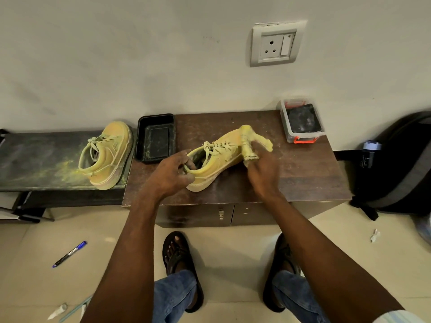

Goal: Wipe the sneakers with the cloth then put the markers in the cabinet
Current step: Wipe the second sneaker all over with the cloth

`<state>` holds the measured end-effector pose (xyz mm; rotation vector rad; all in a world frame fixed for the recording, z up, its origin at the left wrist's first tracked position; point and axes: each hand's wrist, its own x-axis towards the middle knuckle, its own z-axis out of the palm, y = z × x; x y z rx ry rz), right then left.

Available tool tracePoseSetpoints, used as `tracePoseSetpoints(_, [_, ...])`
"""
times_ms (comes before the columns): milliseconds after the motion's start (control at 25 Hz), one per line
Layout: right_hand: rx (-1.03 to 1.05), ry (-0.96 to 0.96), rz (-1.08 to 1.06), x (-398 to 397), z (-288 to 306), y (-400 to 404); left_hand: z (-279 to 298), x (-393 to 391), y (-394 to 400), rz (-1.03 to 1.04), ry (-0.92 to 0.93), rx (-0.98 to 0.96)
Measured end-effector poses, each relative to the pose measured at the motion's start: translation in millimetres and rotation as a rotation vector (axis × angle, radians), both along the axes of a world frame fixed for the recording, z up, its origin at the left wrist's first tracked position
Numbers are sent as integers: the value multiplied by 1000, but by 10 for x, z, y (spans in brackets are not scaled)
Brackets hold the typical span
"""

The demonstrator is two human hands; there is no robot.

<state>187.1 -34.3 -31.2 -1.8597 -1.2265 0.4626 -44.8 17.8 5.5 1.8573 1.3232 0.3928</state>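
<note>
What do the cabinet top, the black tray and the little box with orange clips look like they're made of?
Cabinet top: dark wood-look laminate, judging by its grain pattern and dull sheen, dusted with powder.
Black tray: probably moulded plastic, with rounded corners and glossy walls.
Box: clear plastic, since its dark contents show through the walls.

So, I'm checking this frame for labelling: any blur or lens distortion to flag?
Head view: right hand and cloth are motion-blurred; left hand on the sneaker is sharper; wide-angle bends the cabinet edges; lighting soft, without glare.
</note>
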Motion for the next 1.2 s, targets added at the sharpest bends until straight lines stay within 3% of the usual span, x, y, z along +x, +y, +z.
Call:
tracePoseSetpoints(80, [-8, 128, -102, -174, 51, -52, -11, -22, 13, -4, -4, -28])
tracePoseSetpoints(240, [111, -58, 327, -539, -28, -289, -1, 6, 35, -6, 32, 2])
tracePoseSetpoints(400, [52, 72, 122, -283, -71, -202, -34, 129, 0, 84, -59, 59])
tracePoseSetpoints(520, [151, -193, 404, -579, 38, -385, -66, 180, 71, 204, -165, 107])
tracePoseSetpoints(640, [261, -522, 674, -534, -14, -425, -74, 155, 105, 188, -149, 104])
tracePoseSetpoints(680, [246, -526, 625, -422, -62, -368, -72, 151, 97, 165, -140, 89])
tracePoseSetpoints(800, [105, -188, 242, -164, -126, -237, -97, 165, 91, 125, -193, 40])
tracePoseSetpoints(840, [91, -133, 202, -219, -89, -247, -110, 168, 105, 124, -222, 22])
tracePoseSetpoints(1040, [312, -465, 662, -517, 58, -356, -126, 128, 143, 98, -341, -57])
tracePoseSetpoints(1120, [267, -390, 508, -278, 15, -231, -99, 74, 113, 57, -337, -100])
tracePoseSetpoints(1200, [189, -142, 210, 18, -14, -135, -51, 45, 85, 1, -330, -129])
